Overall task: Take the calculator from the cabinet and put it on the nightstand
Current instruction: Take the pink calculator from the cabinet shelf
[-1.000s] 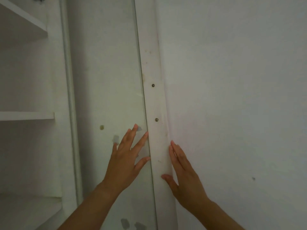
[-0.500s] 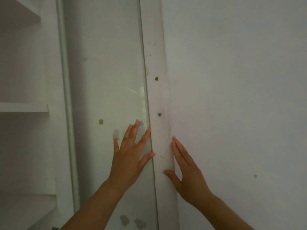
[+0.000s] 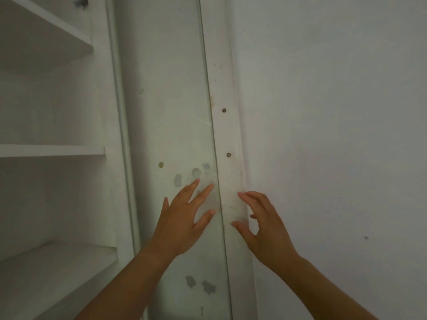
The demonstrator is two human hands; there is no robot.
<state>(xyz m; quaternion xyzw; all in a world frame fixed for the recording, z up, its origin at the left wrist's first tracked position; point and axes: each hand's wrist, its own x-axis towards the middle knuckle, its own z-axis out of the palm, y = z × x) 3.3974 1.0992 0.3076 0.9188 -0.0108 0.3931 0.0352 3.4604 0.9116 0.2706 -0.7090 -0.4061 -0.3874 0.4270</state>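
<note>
A white cabinet [image 3: 99, 93] fills the left of the head view, with a sliding glass door [image 3: 166, 100] at its right end. My left hand [image 3: 182, 220] is spread, fingers apart, at the glass just left of the door's edge. My right hand [image 3: 263, 225] hovers in front of the white frame post [image 3: 224, 88], fingers curled and apart, holding nothing. Neither a calculator nor a nightstand is in view.
White shelves [image 3: 50, 150] show at upper left, mid left and lower left, with nothing visible on them. Two screws [image 3: 228, 154] sit in the frame post. A plain white wall [image 3: 335, 112] fills the right side.
My left hand has eased back from its flat press on the glass. My right hand has lifted off the frame post and its fingers have curled. The view has shifted slightly, showing more shelving.
</note>
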